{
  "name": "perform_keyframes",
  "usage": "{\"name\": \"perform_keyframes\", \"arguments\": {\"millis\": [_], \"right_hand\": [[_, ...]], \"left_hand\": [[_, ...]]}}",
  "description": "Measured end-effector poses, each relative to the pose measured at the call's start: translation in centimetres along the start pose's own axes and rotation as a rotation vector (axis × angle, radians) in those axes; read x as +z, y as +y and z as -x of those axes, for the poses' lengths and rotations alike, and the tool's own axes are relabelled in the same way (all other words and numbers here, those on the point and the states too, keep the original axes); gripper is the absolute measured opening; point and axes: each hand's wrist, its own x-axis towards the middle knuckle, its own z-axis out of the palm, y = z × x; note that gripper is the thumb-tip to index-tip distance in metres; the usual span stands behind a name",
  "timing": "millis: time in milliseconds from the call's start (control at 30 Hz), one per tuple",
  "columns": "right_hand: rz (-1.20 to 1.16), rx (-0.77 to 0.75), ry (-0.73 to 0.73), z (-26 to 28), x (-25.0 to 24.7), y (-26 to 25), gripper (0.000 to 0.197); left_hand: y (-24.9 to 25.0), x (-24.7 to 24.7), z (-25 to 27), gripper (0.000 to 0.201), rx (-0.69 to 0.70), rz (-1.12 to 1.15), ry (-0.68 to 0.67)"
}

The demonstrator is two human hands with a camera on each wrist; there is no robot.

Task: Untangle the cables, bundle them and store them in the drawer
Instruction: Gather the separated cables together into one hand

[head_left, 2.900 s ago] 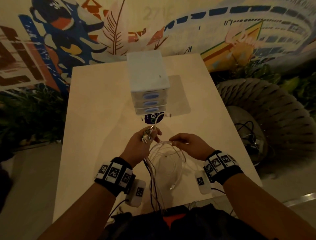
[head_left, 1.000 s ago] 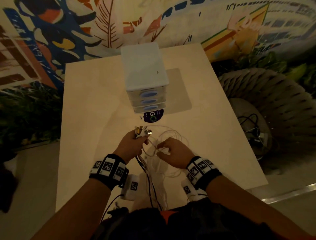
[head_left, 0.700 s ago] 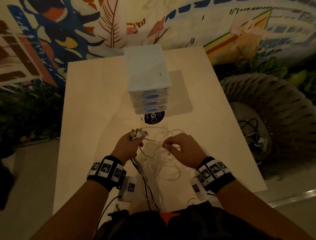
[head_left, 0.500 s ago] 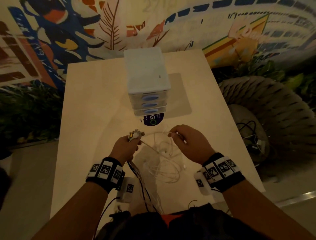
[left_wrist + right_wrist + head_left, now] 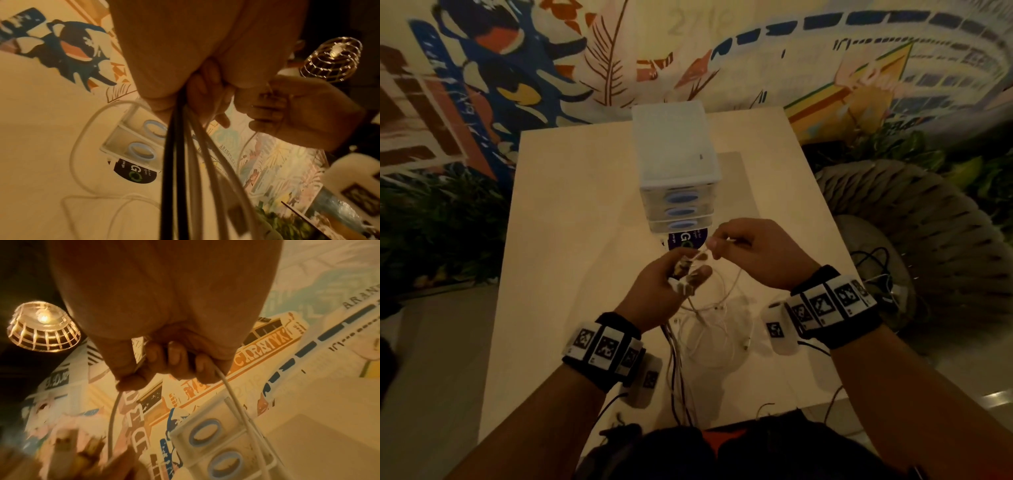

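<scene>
I had left hand (image 5: 659, 286) clamped on the plug ends, right hand (image 5: 751, 255) pinching 1 thin white cable (image 5: 230, 391): light, limp, best gripped near plugs.

We are seeing smooth white and black plastic-sheathed cables (image 5: 705, 308), their plugs (image 5: 683, 274) glinting like metal. The drawer unit (image 5: 676, 178) at twelve o'clock is looking like matt translucent plastic with glossy blue handles. The bench (image 5: 571, 222) is showing a pale, smooth matt surface.
</scene>
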Motion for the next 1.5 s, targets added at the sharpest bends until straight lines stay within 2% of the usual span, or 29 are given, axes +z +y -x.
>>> {"name": "perform_keyframes", "arguments": {"millis": [33, 100, 200, 333, 400, 467, 533, 600, 633, 733, 833, 900, 967, 1033, 1100, 1133, 1200, 1300, 1400, 1500], "right_hand": [[-0.065, -0.003, 0.026, 0.0, -0.3, -0.1, 0.024], [-0.103, 0.006, 0.061, 0.2, -1.3, 0.8, 0.015], [-0.018, 0.069, -0.005, 0.9, -2.5, 3.8, 0.011], [0.053, 0.095, 0.019, 2.1, -1.5, 8.0, 0.007], [0.058, 0.139, 0.068, 2.5, -0.8, 9.0, 0.014], [-0.058, 0.210, 0.162, 2.8, -0.4, 9.5, 0.026], [-0.307, 0.294, 0.258, 2.8, -0.4, 9.3, 0.035], [-0.454, 0.350, 0.261, 2.6, -0.6, 8.9, 0.039], [-0.392, 0.360, 0.245, 2.6, -0.7, 8.7, 0.040], [0.011, 0.323, 0.165, 2.8, -1.6, 9.3, 0.034], [0.081, 0.345, 0.082, 3.6, -2.6, 10.6, 0.027], [0.107, 0.370, 0.095, 4.1, -3.2, 11.9, 0.029], [0.115, 0.406, 0.140, 4.9, -3.8, 13.2, 0.037], [0.070, 0.477, 0.116, 5.9, -4.0, 14.0, 0.058], [-0.077, 0.593, 0.043, 6.7, -3.3, 14.0, 0.077], [-0.202, 0.647, 0.016, 6.9, -2.6, 13.5, 0.078], [-0.466, 0.703, -0.029, 6.7, -1.3, 11.5, 0.068], [-0.669, 0.588, 0.015, 4.8, -0.7, 7.2, 0.057], [-0.785, 0.437, 0.056, 2.3, -1.2, 3.2, 0.056], [-0.818, 0.338, 0.046, 0.5, -1.4, 0.7, 0.057]], "left_hand": [[-0.1, -0.1, -0.1, 0.011, -0.006, -0.009, -0.003], [-0.2, -0.4, -0.2, 0.022, -0.042, 0.025, 0.045], [0.1, -1.2, 0.0, 0.025, -0.020, 0.080, 0.142], [0.4, -1.6, 0.2, 0.027, 0.030, 0.105, 0.113], [0.4, -1.7, 0.2, 0.026, 0.017, 0.086, 0.131], [-0.2, -2.0, 0.1, 0.022, -0.019, 0.074, 0.151], [-0.5, -2.4, 0.1, 0.017, -0.066, 0.057, 0.141], [-0.6, -2.6, 0.1, 0.021, -0.085, 0.055, 0.128], [-0.6, -2.8, 0.1, 0.027, -0.090, 0.076, 0.136], [-1.0, -3.0, 0.0, 0.037, -0.078, 0.124, 0.200], [-1.3, -3.3, -0.3, 0.028, -0.054, 0.106, 0.272], [-1.4, -3.5, -0.4, 0.030, -0.038, 0.140, 0.309], [-1.1, -3.8, -0.3, 0.036, -0.022, 0.187, 0.351], [-0.8, -4.0, -0.2, 0.035, -0.006, 0.216, 0.388], [-0.8, -4.0, -0.1, 0.030, -0.025, 0.191, 0.424], [-0.8, -3.8, -0.2, 0.029, -0.029, 0.180, 0.427], [-0.3, -3.4, -0.1, 0.030, 0.004, 0.188, 0.405], [1.5, -2.3, 0.2, 0.029, 0.084, 0.131, 0.272], [2.7, -0.9, 0.6, 0.039, 0.103, -0.119, 0.050], [2.6, 0.2, 0.5, 0.040, 0.117, -0.364, -0.025]]}}
